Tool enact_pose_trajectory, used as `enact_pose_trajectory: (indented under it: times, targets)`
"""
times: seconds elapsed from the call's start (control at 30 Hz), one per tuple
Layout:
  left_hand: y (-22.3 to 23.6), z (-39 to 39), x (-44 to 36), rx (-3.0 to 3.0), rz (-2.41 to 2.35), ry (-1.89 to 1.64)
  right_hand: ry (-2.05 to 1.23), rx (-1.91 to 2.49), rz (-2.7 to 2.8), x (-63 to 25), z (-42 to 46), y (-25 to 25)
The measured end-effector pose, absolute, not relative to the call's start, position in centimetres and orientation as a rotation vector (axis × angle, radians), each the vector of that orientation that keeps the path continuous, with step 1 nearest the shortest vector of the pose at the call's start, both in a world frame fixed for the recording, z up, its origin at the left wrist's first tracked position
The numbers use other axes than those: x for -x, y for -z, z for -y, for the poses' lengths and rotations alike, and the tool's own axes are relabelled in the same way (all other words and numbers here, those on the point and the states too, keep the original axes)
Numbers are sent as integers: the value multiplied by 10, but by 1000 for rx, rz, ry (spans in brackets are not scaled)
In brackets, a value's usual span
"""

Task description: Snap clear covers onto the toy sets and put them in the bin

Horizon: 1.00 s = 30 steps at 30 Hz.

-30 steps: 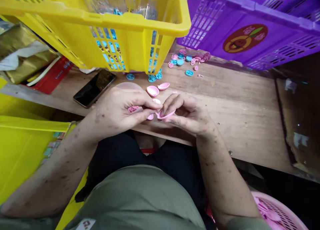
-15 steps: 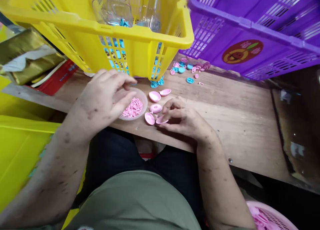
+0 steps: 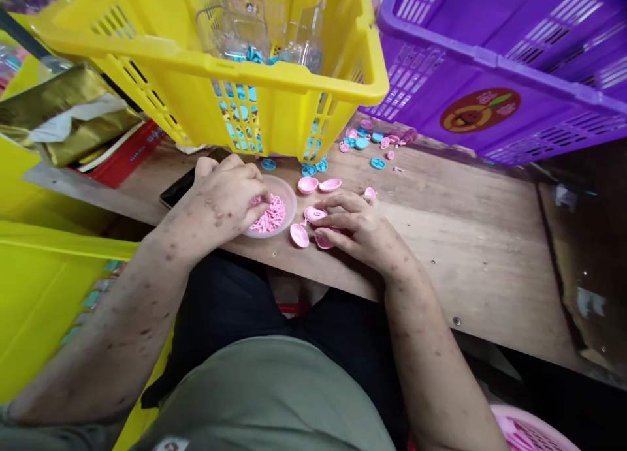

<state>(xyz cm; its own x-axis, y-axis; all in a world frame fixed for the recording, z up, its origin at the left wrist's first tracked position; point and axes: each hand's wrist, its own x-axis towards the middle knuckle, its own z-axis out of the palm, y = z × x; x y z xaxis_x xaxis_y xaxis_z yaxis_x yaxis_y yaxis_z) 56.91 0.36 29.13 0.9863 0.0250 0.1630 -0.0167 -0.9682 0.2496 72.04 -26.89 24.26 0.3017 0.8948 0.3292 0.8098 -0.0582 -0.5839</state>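
My left hand (image 3: 223, 200) reaches into a round translucent bowl (image 3: 292, 203) of small pink plastic pieces (image 3: 274, 217). Its thumb and fingers are pinched together among the pieces; what lies between the tips is hidden. My right hand (image 3: 360, 229) rests low over the board, fingers stretched out and slightly apart, touching or just above the pink oval shells (image 3: 299, 235). One shell (image 3: 324, 243) is partly covered by those fingers. Another open shell half (image 3: 314, 214) lies at the fingertips with a small part inside it. An opened pair (image 3: 308, 185) lies farther back.
A yellow crate (image 3: 274, 121) with clear plastic boxes and a purple crate (image 3: 421, 105) stand along the back. Loose blue and pink discs (image 3: 361, 143) lie before them. At left are a gold packet (image 3: 83, 131) and a dark flat object (image 3: 177, 190) behind my left hand.
My left hand has lowered into the bowl, and its fingers have closed together. My right hand's fingers have stretched out over the shells. The view has shifted slightly.
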Motion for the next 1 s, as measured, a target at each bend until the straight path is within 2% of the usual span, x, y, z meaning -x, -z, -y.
enact_pose_trajectory:
  times: [0.17, 0.4, 0.83, 1.0]
  targets:
    - [-311, 0, -565, -2746, -78, -321, -194, 1739, 1473, -723, 264, -243]
    - [-327, 18, -556, -2463, -112, -581, -223, 1913, 1377, -719, 262, -248]
    - [-323, 19, -554, -2508, 115, -554, -258, 1888, 1388, -721, 269, -244]
    - [-327, 26, -553, -2463, 104, -556, -173, 1806, 985, -714, 268, -249]
